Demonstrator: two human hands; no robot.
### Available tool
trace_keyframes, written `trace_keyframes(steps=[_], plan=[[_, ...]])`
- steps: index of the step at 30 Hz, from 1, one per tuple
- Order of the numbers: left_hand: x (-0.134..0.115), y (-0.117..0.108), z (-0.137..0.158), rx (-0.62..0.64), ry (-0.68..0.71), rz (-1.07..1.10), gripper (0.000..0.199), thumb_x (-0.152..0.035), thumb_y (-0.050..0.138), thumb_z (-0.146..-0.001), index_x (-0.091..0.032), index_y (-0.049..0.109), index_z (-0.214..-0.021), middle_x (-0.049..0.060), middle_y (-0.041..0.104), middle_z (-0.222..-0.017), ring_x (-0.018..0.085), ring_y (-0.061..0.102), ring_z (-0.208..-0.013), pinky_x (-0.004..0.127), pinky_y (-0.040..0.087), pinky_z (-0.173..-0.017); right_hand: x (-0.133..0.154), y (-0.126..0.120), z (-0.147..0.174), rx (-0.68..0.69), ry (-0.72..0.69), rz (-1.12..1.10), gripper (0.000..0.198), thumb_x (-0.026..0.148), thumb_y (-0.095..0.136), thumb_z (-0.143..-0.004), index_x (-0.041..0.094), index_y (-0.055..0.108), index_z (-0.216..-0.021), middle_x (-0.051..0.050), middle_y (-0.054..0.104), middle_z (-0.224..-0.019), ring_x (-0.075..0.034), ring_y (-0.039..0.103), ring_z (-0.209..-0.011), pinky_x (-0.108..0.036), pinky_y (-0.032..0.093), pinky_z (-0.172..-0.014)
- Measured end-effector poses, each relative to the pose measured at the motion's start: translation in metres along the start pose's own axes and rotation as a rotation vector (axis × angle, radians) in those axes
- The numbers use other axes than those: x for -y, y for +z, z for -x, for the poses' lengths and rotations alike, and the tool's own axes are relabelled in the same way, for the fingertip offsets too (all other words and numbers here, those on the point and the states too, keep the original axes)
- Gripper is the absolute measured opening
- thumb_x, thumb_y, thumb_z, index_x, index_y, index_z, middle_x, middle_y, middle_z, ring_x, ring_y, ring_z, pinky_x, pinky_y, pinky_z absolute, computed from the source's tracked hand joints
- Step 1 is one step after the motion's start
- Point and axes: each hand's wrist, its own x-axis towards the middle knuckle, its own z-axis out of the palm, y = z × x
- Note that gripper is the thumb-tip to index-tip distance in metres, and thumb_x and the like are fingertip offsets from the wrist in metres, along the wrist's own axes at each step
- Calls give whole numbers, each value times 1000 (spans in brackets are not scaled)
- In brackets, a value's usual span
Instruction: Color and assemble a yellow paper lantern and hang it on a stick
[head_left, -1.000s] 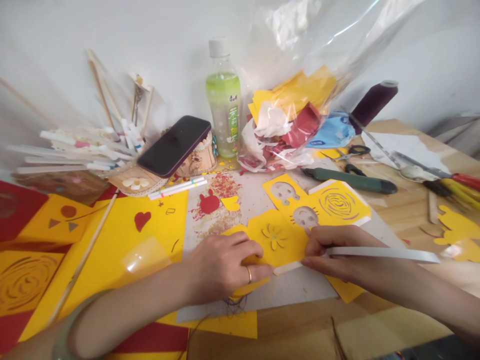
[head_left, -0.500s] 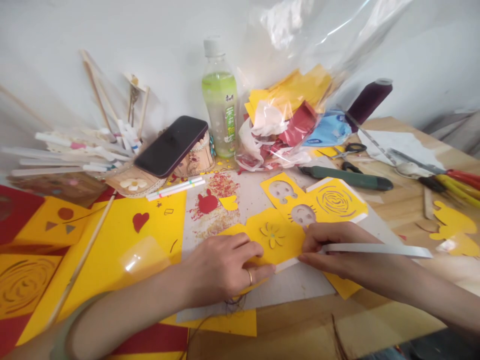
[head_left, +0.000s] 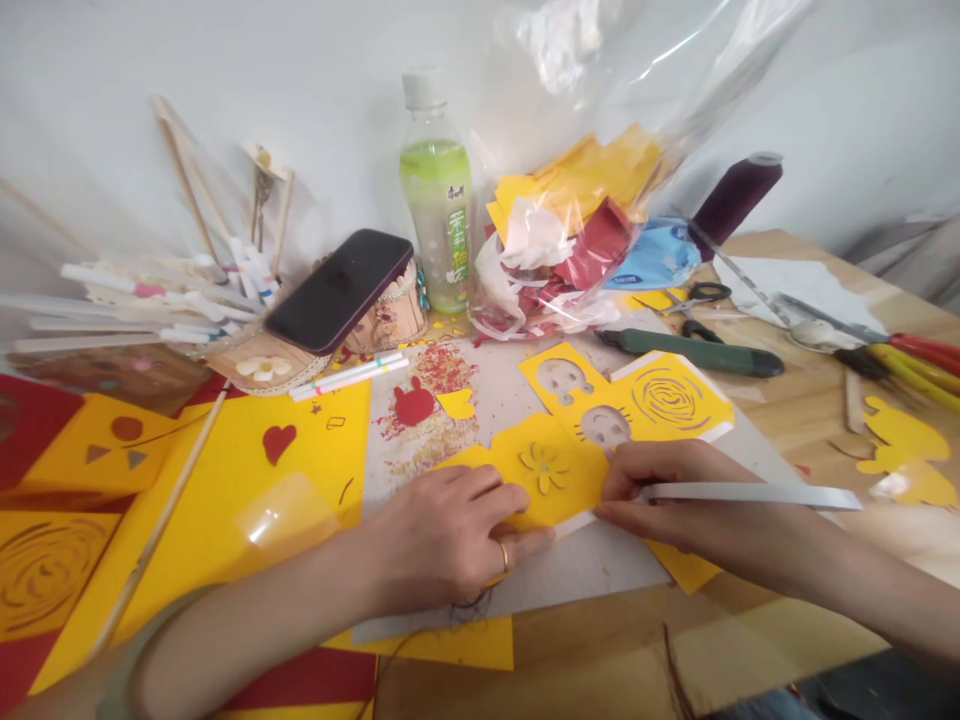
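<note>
A yellow paper cut-out (head_left: pixel 551 505) with square panels lies between my hands. Its panels show a flower, two round faces and a swirl, and white strips line some edges. My left hand (head_left: pixel 450 535), with a ring, rests over its left part, fingers curled onto the paper and one digit along the near edge. At the right end of that edge, my right hand (head_left: pixel 652 490) is closed in a pinch. A narrow white strip (head_left: pixel 757 494) sticks out of it to the right, over the wrist. My right fingertips touch the paper; their exact grip is partly hidden.
Beneath lies a grey board (head_left: pixel 585 575) with red and tan crumbs. A green utility knife (head_left: pixel 697 353), scissors (head_left: pixel 701 292) and pliers (head_left: pixel 919 365) lie right. Behind stand a drink bottle (head_left: pixel 435 200), a phone (head_left: pixel 341 290) and a plastic bag of scraps (head_left: pixel 555 240). Yellow sheets (head_left: pixel 217 510) lie left.
Almost nothing differs. The view has shifted very slightly; both hands keep their places on the yellow cut-out, and the white strip still sticks out of my right hand.
</note>
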Motion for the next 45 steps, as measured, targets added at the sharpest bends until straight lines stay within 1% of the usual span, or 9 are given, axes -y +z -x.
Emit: trace_keyframes(steps=[3,8,13,16,23,30,36,40,45], plan=[[1,0,2,36,85,-38,9,-28,52,-88,-23,59,-86,-3,59,-75,13,51,-69,26,38,-53,1,0,0,6,6,8,19,30,54,-75,20,57,-59,0,61,-62,-15,56,-61,-25,41,-54],[1,3,3,62,25,-41,19,-32,48,-90,-19,59,-80,-1,56,-73,13,50,-68,26,40,-56,0,1,1,-10,-13,10,19,30,53,-75,21,58,-59,-1,63,-63,-16,57,-61,-26,42,-54],[4,-2,1,132,96,-19,14,-28,47,-90,-22,59,-94,0,57,-76,12,50,-69,24,41,-57,-4,1,3,-36,-71,55,21,34,52,-78,23,60,-63,-2,65,-66,-17,59,-62,-27,43,-54],[4,-4,2,143,75,-6,15,-29,47,-91,-23,59,-98,1,57,-78,13,50,-71,25,42,-59,-6,0,6,-53,-133,139,22,38,52,-79,24,63,-66,-3,66,-71,-18,60,-64,-28,43,-55],[3,-5,1,207,43,12,19,-31,46,-91,-26,56,-107,1,58,-83,15,51,-76,26,42,-60,-8,-6,5,-83,-18,236,16,35,53,-75,26,64,-67,0,66,-70,-18,59,-63,-28,39,-53],[2,-3,1,165,27,-3,19,-33,44,-92,-22,59,-93,0,58,-82,14,51,-73,27,40,-59,-11,-9,0,-59,-110,300,19,30,50,-78,22,58,-64,0,63,-65,-15,56,-59,-27,37,-52],[0,-6,-2,178,34,-24,14,-31,46,-91,-25,58,-92,-3,58,-81,13,50,-73,26,39,-59,-17,-3,-2,-70,-156,397,20,22,45,-79,21,53,-61,1,59,-61,-14,51,-54,-26,32,-50],[0,-7,-3,169,22,-38,19,-33,43,-92,-23,58,-88,-2,56,-79,13,50,-71,25,39,-58,-18,-3,-2,-73,-168,388,21,23,46,-80,20,53,-61,1,59,-61,-14,52,-55,-26,33,-51],[2,-10,-3,209,57,-14,22,-30,39,-94,-24,60,-92,-2,59,-83,14,50,-74,26,39,-57,-17,-2,-3,-76,-158,395,20,22,48,-80,20,53,-60,1,59,-61,-14,52,-56,-26,34,-52]])
